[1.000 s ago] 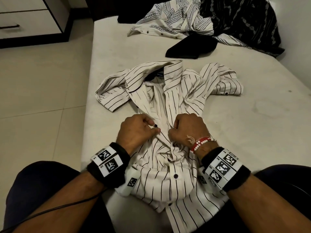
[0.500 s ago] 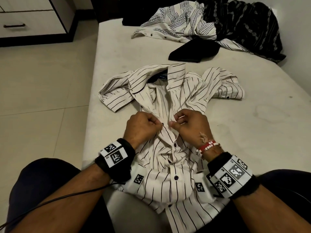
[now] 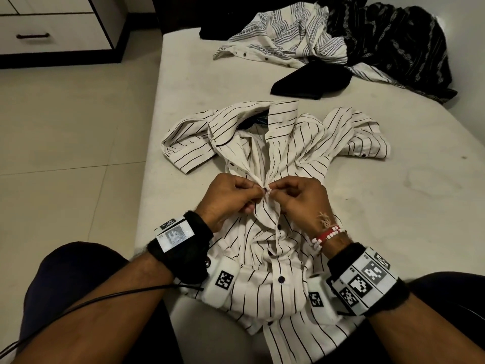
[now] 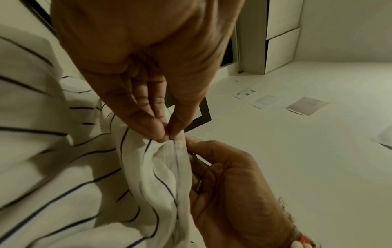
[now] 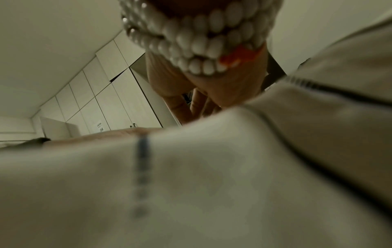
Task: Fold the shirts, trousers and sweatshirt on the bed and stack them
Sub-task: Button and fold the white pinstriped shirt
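Observation:
A white shirt with thin black stripes [image 3: 296, 143] lies face up on the bed [image 3: 393, 206], collar at the far end, hem hanging over the near edge. My left hand [image 3: 231, 198] pinches the left front placket at mid-chest between thumb and forefinger, plainly seen in the left wrist view as my left hand [image 4: 167, 132] on the striped shirt [image 4: 157, 167]. My right hand [image 3: 301, 198] pinches the right front edge at the same spot, by a dark button; the two hands meet there. In the right wrist view the striped shirt [image 5: 191, 184] fills the frame and hides most of my right hand [image 5: 191, 107].
At the far end of the bed lie a white patterned shirt [image 3: 288, 35], a black patterned garment [image 3: 393, 46] and a folded black garment [image 3: 312, 80]. The tiled floor [image 3: 65, 153] and a drawer unit [image 3: 52, 30] are to the left. My knees flank the near edge.
Both hands have moved up the shirt front, from a lower button to the mid-chest one, and again pinch the two front edges together.

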